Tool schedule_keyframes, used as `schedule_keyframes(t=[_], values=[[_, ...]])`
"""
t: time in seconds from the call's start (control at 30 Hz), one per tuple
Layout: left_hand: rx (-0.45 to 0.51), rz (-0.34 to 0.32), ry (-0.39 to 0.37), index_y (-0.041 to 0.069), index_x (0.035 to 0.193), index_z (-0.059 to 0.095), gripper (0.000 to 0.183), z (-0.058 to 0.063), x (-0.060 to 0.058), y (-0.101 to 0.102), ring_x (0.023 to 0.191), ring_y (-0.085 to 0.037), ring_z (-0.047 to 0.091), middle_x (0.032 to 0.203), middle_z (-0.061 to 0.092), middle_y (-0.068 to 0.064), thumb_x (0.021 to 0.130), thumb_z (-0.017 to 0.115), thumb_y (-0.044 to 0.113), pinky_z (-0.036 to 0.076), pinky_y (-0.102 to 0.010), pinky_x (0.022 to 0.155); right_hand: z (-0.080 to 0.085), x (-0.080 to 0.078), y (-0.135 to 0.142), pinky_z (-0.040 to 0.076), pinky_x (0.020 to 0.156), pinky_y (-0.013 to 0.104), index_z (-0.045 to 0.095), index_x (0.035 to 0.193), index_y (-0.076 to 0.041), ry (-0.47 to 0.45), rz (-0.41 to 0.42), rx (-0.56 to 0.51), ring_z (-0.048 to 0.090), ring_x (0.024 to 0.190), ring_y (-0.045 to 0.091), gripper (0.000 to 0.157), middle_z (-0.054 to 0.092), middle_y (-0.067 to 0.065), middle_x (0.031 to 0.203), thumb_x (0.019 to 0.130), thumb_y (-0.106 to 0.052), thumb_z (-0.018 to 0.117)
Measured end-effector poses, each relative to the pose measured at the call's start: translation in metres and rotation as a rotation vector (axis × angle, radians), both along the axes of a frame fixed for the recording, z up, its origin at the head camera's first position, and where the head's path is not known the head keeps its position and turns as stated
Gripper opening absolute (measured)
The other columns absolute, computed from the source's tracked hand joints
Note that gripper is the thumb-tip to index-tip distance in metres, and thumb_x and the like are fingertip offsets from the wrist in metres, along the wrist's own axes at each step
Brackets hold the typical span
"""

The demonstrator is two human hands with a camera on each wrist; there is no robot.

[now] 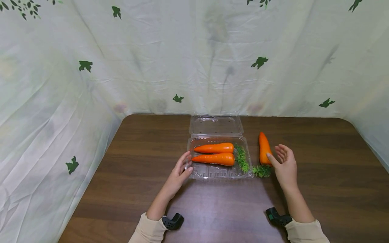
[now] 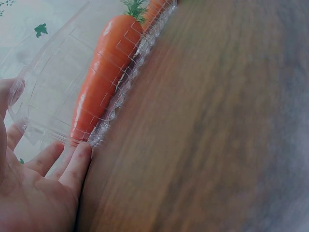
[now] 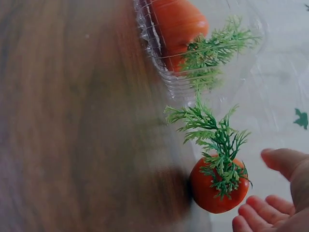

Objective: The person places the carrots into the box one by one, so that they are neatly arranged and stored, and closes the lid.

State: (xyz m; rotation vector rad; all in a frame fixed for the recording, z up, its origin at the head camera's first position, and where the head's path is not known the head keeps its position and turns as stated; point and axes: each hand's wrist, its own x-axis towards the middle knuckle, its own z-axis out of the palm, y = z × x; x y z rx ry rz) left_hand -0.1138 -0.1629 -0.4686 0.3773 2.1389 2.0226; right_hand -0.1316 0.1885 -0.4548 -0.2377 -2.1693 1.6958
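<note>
My left hand (image 1: 179,172) rests at the left end of a clear plastic clamshell box (image 1: 209,172), thumb at the rim and fairly straight fingertips at the end wall (image 2: 89,140). Inside the box lie two carrots, an upper carrot (image 1: 214,148) and a lower carrot (image 1: 214,159), points to the left, their green tops (image 1: 242,158) at the right end. On the table to the right, a third carrot (image 1: 263,148) points away from me, its leafy top (image 3: 219,130) toward the box. My right hand (image 1: 285,165) is beside this carrot, fingers loosely bent, with a gap showing in the right wrist view.
The box's hinged lid (image 1: 215,125) lies folded back toward the curtain (image 1: 194,67) along the table's far edge. Brown wood-grain tabletop (image 1: 146,145) surrounds the box. A black device is strapped at each wrist, such as the left wrist device (image 1: 173,221).
</note>
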Motion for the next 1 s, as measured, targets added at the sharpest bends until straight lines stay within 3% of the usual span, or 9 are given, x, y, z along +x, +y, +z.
schedule_keyframes(t=[0.27,0.5,0.7,0.8,0.9,1.0], values=[[-0.011,-0.012,-0.002,0.003,0.142,0.017,0.058,0.022,0.008,0.005,0.125,-0.039,0.029,0.141,0.021,-0.026,0.093,0.047,0.005,0.031,-0.047,0.097,-0.004,0.0,0.004,0.032,0.098,0.04,0.033,0.129,0.008,-0.157,0.039,0.014,0.042,0.116,0.031,0.057,0.045,0.024,0.125,0.082,-0.005,0.064],[-0.011,-0.008,-0.003,0.003,0.142,0.017,0.057,0.023,0.008,0.005,0.125,-0.039,0.029,0.14,0.022,-0.025,0.093,0.047,0.005,0.031,-0.048,0.097,-0.003,0.001,0.005,0.041,0.083,0.019,0.035,0.13,0.005,-0.287,0.078,0.073,0.047,0.107,0.028,0.06,0.048,0.023,0.121,0.085,-0.023,0.062],[-0.004,-0.009,0.0,0.004,0.142,0.018,0.057,0.022,0.007,0.005,0.125,-0.039,0.03,0.14,0.022,-0.025,0.092,0.047,0.004,0.031,-0.048,0.097,0.0,0.001,0.004,0.043,0.085,0.037,0.043,0.126,0.005,-0.332,0.084,0.196,0.052,0.105,0.033,0.06,0.053,0.025,0.116,0.085,-0.035,0.061],[-0.002,-0.009,-0.002,0.004,0.142,0.018,0.057,0.021,0.007,0.004,0.125,-0.038,0.03,0.14,0.022,-0.025,0.093,0.047,0.004,0.03,-0.048,0.097,0.0,0.001,0.003,0.045,0.078,0.023,0.046,0.123,0.005,-0.327,0.08,0.2,0.053,0.103,0.032,0.058,0.054,0.026,0.114,0.084,-0.035,0.062],[-0.005,-0.01,-0.005,0.004,0.142,0.018,0.057,0.021,0.007,0.004,0.125,-0.038,0.029,0.14,0.022,-0.025,0.093,0.047,0.005,0.03,-0.048,0.097,-0.002,0.001,0.002,0.039,0.068,0.008,0.047,0.122,0.007,-0.31,0.07,0.161,0.053,0.102,0.031,0.056,0.054,0.026,0.114,0.084,-0.03,0.063],[-0.012,-0.011,-0.005,0.004,0.142,0.017,0.058,0.021,0.007,0.004,0.125,-0.038,0.03,0.141,0.022,-0.025,0.093,0.047,0.006,0.031,-0.048,0.097,-0.003,0.001,0.002,0.036,0.066,0.003,0.048,0.122,0.007,-0.282,0.047,0.119,0.052,0.102,0.031,0.053,0.054,0.025,0.115,0.084,-0.026,0.063]])
